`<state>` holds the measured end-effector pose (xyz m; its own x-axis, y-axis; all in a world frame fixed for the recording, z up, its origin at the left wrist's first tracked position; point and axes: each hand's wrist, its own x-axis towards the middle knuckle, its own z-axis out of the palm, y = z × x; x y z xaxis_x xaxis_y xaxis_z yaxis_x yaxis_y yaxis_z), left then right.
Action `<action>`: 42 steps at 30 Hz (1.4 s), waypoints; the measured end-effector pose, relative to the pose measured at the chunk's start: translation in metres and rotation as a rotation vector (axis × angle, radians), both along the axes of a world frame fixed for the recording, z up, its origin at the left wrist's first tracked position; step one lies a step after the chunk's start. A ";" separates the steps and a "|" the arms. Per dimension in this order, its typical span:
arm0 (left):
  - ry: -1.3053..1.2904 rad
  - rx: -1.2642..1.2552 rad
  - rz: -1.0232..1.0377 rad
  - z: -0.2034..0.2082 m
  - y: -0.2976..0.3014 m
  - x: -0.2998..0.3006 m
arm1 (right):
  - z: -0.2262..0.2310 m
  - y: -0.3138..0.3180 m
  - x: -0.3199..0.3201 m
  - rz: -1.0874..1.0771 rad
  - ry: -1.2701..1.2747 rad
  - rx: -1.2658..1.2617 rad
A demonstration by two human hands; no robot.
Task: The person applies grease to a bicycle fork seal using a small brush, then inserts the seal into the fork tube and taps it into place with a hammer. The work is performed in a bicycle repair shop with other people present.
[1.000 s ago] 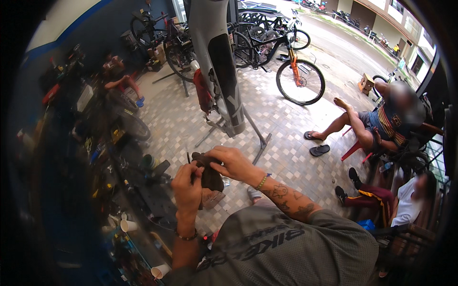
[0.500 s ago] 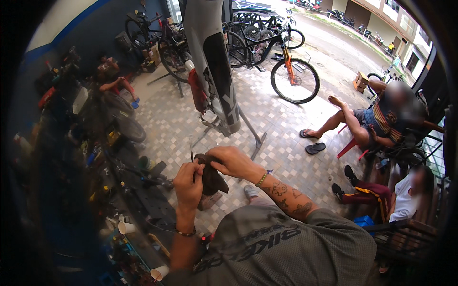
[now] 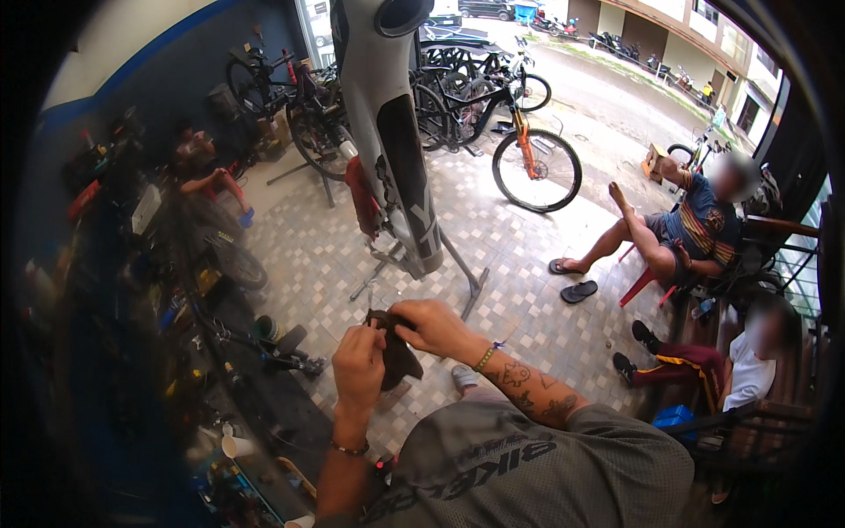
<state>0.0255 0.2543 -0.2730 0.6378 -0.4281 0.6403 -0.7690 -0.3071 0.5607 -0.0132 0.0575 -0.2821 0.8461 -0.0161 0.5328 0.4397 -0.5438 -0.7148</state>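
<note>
A dark brown rag (image 3: 401, 363) hangs between my two hands in front of my chest. My left hand (image 3: 357, 363) is closed at the rag's upper left edge, fingers curled; a small slim part may be in it, but the fingers hide it. My right hand (image 3: 436, 329) pinches the rag's top from the right, thumb and fingers pressed on the cloth. Beyond my hands stands a grey-white bike frame (image 3: 365, 97) with a dark panel, held upright on a work stand (image 3: 475, 286). A red cloth (image 3: 360, 195) hangs beside the frame.
A cluttered workbench (image 3: 264, 414) with tools and paper cups runs along my left. A black bike with an orange fork (image 3: 525, 145) stands ahead. Two people sit at right, one on a red stool (image 3: 641, 283); sandals (image 3: 578, 292) lie nearby. Another person crouches far left.
The thin dark rod that stuck up from my left hand no longer shows there. Both hands have moved slightly down and stay on the rag. The view has shifted a little.
</note>
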 end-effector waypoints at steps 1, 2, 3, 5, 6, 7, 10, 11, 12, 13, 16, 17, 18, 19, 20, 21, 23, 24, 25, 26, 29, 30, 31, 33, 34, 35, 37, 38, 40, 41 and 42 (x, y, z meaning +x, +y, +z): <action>0.007 -0.102 0.013 0.000 -0.001 -0.002 | 0.004 0.002 -0.001 0.022 -0.016 0.035; 0.013 -0.204 0.027 -0.001 -0.003 -0.003 | 0.009 0.007 -0.003 0.003 0.066 0.156; 0.024 -0.303 0.034 -0.003 -0.007 -0.006 | 0.003 0.013 -0.003 0.008 0.106 0.318; 0.107 -0.530 0.080 -0.016 -0.011 -0.011 | -0.013 0.034 0.002 0.032 0.191 0.646; 0.111 -0.597 0.094 -0.016 -0.015 -0.011 | -0.007 0.042 0.000 0.129 0.254 0.905; 0.114 -0.664 0.108 -0.015 -0.019 -0.012 | -0.012 0.044 0.003 0.150 0.297 0.946; 0.253 -0.522 0.077 -0.008 -0.006 -0.011 | -0.017 0.037 0.006 0.221 0.394 0.928; 0.284 -0.439 0.059 -0.008 0.003 -0.007 | -0.012 0.030 0.003 0.149 0.371 0.653; 0.258 -0.347 0.038 -0.007 0.010 -0.003 | 0.002 0.025 -0.002 0.086 0.345 0.377; 0.209 -0.241 0.004 -0.001 0.012 -0.001 | 0.012 0.020 -0.007 0.015 0.313 0.102; 0.000 0.012 -0.051 0.024 0.013 -0.006 | 0.015 0.016 -0.009 -0.044 0.062 -0.067; 0.007 -0.065 -0.059 0.024 0.009 -0.006 | 0.014 0.015 -0.007 -0.063 -0.008 -0.112; 0.012 -0.132 -0.047 0.024 0.012 -0.008 | 0.013 0.016 -0.006 -0.029 0.008 -0.018; 0.010 -0.200 -0.038 0.025 0.015 -0.008 | 0.022 0.018 -0.006 -0.003 0.042 0.067; 0.018 -0.314 -0.015 0.013 0.015 -0.007 | 0.023 0.028 -0.008 -0.013 0.056 0.187; 0.104 -0.445 0.044 0.000 0.011 -0.007 | 0.024 0.035 -0.008 -0.027 0.064 0.305; 0.196 -0.766 0.083 -0.008 -0.006 -0.006 | 0.005 0.052 0.000 0.052 0.177 0.716; 0.245 -0.814 0.084 -0.007 -0.012 -0.006 | 0.003 0.061 0.004 0.100 0.209 0.916; 0.296 -0.870 0.081 -0.006 -0.018 -0.006 | 0.004 0.066 0.006 0.143 0.244 1.107; 0.348 -0.926 0.076 -0.006 -0.019 -0.006 | 0.007 0.070 0.005 0.117 0.272 1.170; 0.405 -0.804 0.059 -0.011 -0.012 -0.002 | -0.005 0.042 0.010 0.107 0.247 0.848; 0.432 -0.761 0.051 -0.013 -0.007 0.000 | -0.010 0.029 0.011 0.011 0.271 0.503; 0.342 -0.602 0.074 -0.013 -0.001 0.001 | 0.000 0.022 0.010 -0.003 0.163 0.235; 0.170 -0.278 0.105 -0.009 0.009 0.002 | 0.025 0.012 0.006 -0.037 -0.061 -0.297; 0.006 -0.151 0.060 -0.006 0.012 0.004 | 0.031 0.010 0.006 -0.043 -0.055 -0.425; 0.073 -0.204 0.067 -0.007 0.014 0.004 | 0.027 0.011 0.007 -0.023 -0.064 -0.323; 0.198 -0.309 0.077 -0.008 0.014 0.007 | 0.014 0.015 0.014 0.013 -0.089 -0.118; 0.265 -0.404 0.071 -0.012 0.013 0.010 | -0.005 0.023 0.019 -0.010 0.039 0.116; 0.360 -0.606 0.073 -0.005 0.005 0.011 | -0.044 0.047 0.020 -0.056 0.297 0.577; 0.399 -0.714 0.087 -0.003 0.005 0.012 | -0.036 0.060 0.016 0.034 0.358 0.745; 0.400 -0.708 0.141 -0.004 0.003 0.015 | -0.048 0.057 0.016 0.083 0.426 0.697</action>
